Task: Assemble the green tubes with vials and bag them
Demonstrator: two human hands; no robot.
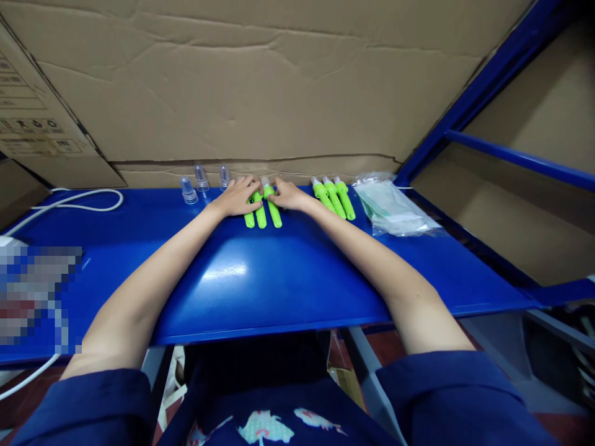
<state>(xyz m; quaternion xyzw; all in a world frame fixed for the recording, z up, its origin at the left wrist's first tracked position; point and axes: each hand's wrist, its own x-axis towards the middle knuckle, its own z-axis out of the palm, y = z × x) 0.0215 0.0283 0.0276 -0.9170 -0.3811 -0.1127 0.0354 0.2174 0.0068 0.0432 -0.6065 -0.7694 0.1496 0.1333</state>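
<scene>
Three bright green tubes with clear tips lie side by side near the back of the blue table. My left hand rests over the two left ones, fingers spread, its thumb across the middle tube; it covers their upper parts. At the rightmost of the three, my right hand has its thumb and fingertips closed on the upper part of the green tube. Several clear plastic caps stand upright left of my left hand. To the right of my right hand lies another group of three green tubes.
A clear plastic bag with pale contents lies at the table's right. White cable loops at the left. Cardboard walls the back, and a blue metal frame rises at the right. The blue table has a front edge near my body.
</scene>
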